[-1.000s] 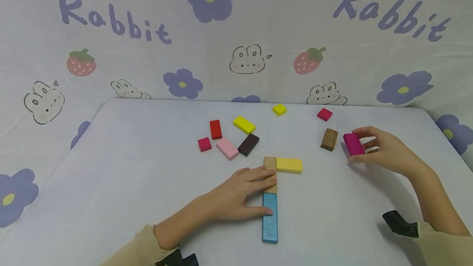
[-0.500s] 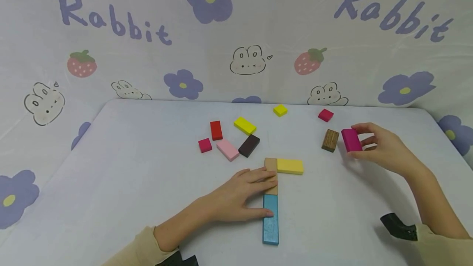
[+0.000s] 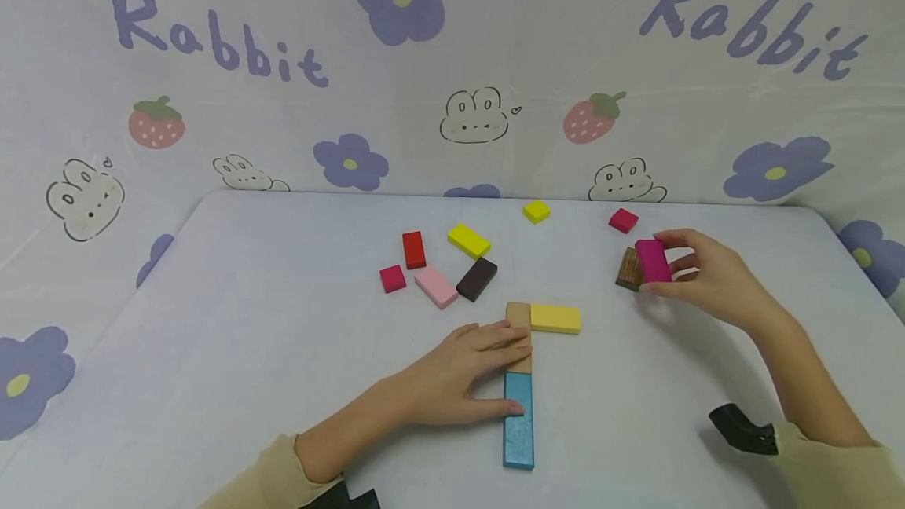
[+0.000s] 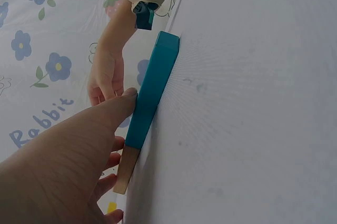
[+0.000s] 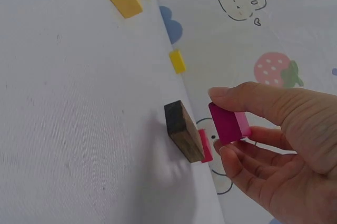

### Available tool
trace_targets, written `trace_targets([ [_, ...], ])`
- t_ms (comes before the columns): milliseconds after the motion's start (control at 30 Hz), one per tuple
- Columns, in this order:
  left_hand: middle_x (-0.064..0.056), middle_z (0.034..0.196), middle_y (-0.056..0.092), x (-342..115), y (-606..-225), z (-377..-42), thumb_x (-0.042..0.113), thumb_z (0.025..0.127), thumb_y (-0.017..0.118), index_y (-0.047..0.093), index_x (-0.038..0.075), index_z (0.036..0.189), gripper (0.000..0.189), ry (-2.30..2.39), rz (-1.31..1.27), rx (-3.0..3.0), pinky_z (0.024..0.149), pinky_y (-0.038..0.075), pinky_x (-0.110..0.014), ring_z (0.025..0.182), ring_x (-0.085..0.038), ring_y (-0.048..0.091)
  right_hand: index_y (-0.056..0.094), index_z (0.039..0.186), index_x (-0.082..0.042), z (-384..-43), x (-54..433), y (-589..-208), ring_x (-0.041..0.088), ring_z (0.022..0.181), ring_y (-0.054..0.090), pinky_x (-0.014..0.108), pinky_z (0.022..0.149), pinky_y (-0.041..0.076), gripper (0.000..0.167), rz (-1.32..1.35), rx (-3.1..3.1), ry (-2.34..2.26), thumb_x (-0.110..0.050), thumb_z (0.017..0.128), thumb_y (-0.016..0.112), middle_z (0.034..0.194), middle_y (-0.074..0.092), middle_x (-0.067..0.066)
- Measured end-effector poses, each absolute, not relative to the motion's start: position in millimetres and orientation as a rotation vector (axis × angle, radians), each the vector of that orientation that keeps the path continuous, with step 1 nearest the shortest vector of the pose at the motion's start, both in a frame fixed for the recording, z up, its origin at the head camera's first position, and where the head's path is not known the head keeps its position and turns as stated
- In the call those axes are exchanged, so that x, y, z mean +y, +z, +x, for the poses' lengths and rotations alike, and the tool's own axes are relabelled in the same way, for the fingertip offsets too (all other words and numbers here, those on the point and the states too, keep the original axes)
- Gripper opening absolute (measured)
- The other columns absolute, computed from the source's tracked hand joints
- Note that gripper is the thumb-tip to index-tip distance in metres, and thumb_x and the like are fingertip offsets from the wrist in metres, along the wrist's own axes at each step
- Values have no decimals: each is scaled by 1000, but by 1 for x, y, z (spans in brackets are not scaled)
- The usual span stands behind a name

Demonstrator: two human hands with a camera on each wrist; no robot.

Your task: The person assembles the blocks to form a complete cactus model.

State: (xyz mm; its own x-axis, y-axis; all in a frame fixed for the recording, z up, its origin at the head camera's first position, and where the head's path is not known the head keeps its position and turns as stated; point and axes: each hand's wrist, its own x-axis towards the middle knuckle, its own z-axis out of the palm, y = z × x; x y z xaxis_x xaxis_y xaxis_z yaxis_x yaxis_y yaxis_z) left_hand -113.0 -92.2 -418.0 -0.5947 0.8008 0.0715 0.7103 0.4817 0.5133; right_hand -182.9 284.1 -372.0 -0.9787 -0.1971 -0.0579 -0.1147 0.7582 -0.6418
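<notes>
My right hand (image 3: 707,277) pinches a magenta block (image 3: 654,261) between thumb and fingers, raised off the table beside a brown wood-grain block (image 3: 628,269) that it partly covers in the head view. In the right wrist view the magenta block (image 5: 229,123) appears apart from the brown block (image 5: 183,132). My left hand (image 3: 459,375) lies with extended fingers on a natural wood block (image 3: 518,313) and its thumb on a long blue block (image 3: 518,438). Those two stand end to end in a line. A pale yellow block (image 3: 555,319) touches the wood block's far right side.
Left of centre lie a red block (image 3: 414,250), a small crimson block (image 3: 392,279), a pink block (image 3: 436,287), a dark brown block (image 3: 477,279) and a yellow block (image 3: 469,240). Near the back edge are a small yellow block (image 3: 536,211) and another crimson block (image 3: 624,220).
My right hand has carried the magenta block left and slightly up in the head view, so it now overlaps the brown wood-grain block. My left hand keeps its place.
</notes>
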Motion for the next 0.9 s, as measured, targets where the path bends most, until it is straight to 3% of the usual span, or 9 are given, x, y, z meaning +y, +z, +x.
trace_targets([
  [233, 1, 169, 40, -92, -417, -113, 44, 99, 73, 49, 15, 160, 71, 751, 1316, 2549, 129, 26, -52, 159, -18, 30, 39, 153, 9, -184, 273, -369, 47, 119, 61, 45, 86, 64, 80, -272, 2828, -1040, -18, 91, 83, 147, 49, 31],
  [500, 0, 169, 40, -92, -417, -113, 44, 99, 72, 49, 15, 159, 71, 756, 1319, 2551, 129, 27, -52, 159, -20, 31, 37, 153, 9, -188, 260, -366, 51, 121, 58, 56, 91, 62, 83, -245, 2822, -1035, -18, 91, 84, 146, 48, 33],
  [900, 0, 169, 40, -92, -417, -113, 43, 99, 72, 49, 14, 159, 71, 755, 1314, 2544, 129, 27, -53, 159, -20, 30, 39, 152, 7, -195, 245, -366, 50, 120, 58, 53, 89, 63, 80, -249, 2822, -1040, -16, 90, 84, 140, 52, 32],
])
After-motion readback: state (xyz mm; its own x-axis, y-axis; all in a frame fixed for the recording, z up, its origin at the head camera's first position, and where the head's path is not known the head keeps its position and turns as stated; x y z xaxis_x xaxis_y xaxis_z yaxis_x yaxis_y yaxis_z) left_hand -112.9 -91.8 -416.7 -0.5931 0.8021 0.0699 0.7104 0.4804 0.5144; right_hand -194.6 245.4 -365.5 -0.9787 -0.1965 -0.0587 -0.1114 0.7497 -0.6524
